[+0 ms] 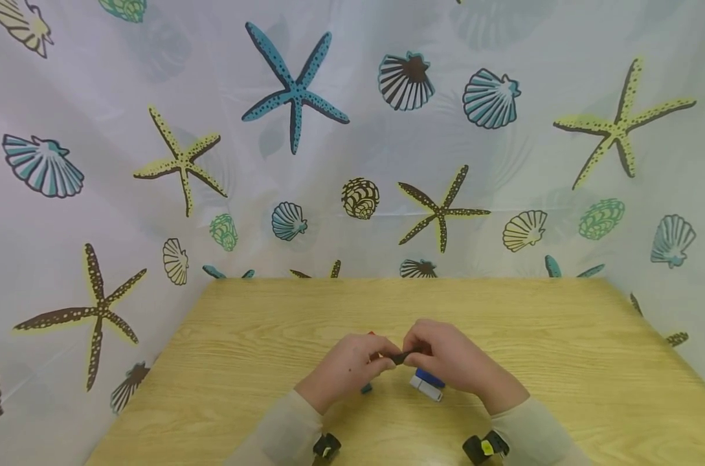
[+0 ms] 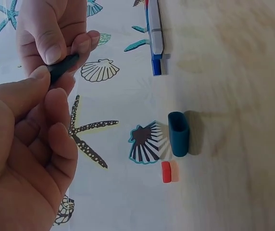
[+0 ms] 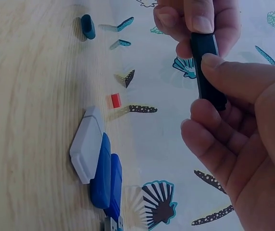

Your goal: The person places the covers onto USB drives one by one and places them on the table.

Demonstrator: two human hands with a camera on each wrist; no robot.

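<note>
My left hand (image 1: 352, 364) and right hand (image 1: 442, 349) meet over the table, pinching a dark USB flash drive (image 3: 206, 72) between them. In the right wrist view, the right thumb presses on the drive's long flat side, while the left fingers grip its far end. A hollow teal cap (image 2: 179, 134) rests on the table near the left hand. Close to the cap lies a small red piece (image 2: 166, 172). Below the right hand are a white flash drive (image 1: 426, 388) and blue flash drives (image 3: 100, 175), side by side.
A light wooden table (image 1: 241, 336) spans the work area. Behind it and at both sides hangs a white curtain (image 1: 352, 142) printed with starfish and shells. A metal plug (image 3: 112, 224) shows at the near end of the blue drives.
</note>
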